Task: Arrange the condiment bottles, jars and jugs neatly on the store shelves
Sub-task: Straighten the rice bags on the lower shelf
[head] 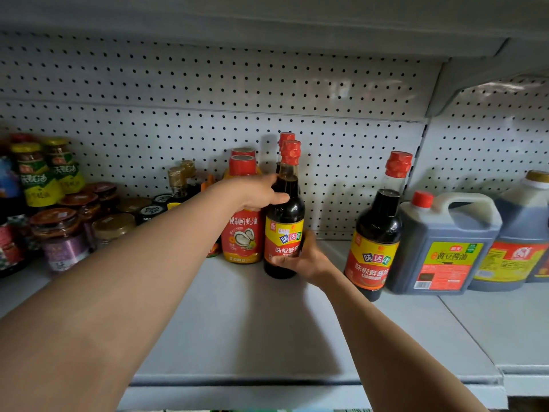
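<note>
A dark soy sauce bottle (284,221) with a red cap and a red-and-yellow label stands on the grey shelf (243,322), mid-frame. My left hand (255,193) grips its shoulder just below the neck. My right hand (300,257) wraps the lower part from the right. A second, matching bottle stands directly behind it, only its red cap (286,136) showing. Just to the left are orange oyster sauce bottles (242,230). Another soy sauce bottle (377,233) of the same kind stands apart to the right.
Two large soy sauce jugs (442,248) (517,242) stand at the right. Jars (61,236), small dark bottles (178,185) and green-labelled bottles (38,176) crowd the left. A pegboard back wall (208,93) and an upper shelf (267,19) bound the space. Bare shelf lies in front.
</note>
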`<state>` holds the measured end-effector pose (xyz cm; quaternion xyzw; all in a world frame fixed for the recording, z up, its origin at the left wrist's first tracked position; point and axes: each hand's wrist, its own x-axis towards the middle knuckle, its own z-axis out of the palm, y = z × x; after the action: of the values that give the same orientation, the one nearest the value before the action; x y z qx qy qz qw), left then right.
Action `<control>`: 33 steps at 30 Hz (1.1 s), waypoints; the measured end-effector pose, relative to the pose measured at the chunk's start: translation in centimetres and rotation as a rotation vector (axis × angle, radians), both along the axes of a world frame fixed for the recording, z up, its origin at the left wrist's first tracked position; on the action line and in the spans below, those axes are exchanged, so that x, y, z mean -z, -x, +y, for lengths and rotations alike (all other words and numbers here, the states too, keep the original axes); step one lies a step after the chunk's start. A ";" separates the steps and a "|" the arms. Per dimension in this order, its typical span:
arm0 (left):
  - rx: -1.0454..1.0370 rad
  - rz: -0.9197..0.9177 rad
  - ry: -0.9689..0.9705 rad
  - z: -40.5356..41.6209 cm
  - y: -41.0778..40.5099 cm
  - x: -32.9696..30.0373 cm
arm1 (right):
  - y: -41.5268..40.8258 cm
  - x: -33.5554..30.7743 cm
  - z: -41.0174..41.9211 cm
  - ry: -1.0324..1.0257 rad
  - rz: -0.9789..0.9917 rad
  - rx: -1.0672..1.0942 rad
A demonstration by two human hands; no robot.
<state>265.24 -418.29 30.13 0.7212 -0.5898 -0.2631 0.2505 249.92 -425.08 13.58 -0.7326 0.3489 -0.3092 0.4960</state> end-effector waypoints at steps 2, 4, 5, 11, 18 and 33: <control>0.003 -0.047 -0.008 -0.3 0.1 -0.3 | -0.2 0.0 -0.3 -0.010 -0.008 -0.001; -0.002 -0.157 -0.008 -0.7 0.4 -0.6 | -0.5 0.0 -0.5 -0.007 -0.012 0.017; -0.015 -0.212 0.000 -0.8 0.5 -0.7 | -0.7 0.0 -0.6 -0.007 -0.018 0.032; -0.118 -0.131 -0.001 -1.7 0.6 -0.8 | -1.4 0.1 -1.2 -0.005 -0.048 0.071; -0.092 -0.040 0.020 -1.7 0.2 -0.4 | -1.6 0.2 -1.3 -0.005 -0.053 0.078; -0.394 0.131 0.561 3.2 2.6 1.8 | -0.3 -2.2 3.9 0.128 0.066 0.137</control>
<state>262.69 -415.06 28.35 0.7059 -0.4712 -0.0833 0.5222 250.19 -421.21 15.77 -0.7470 0.3938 -0.3399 0.4139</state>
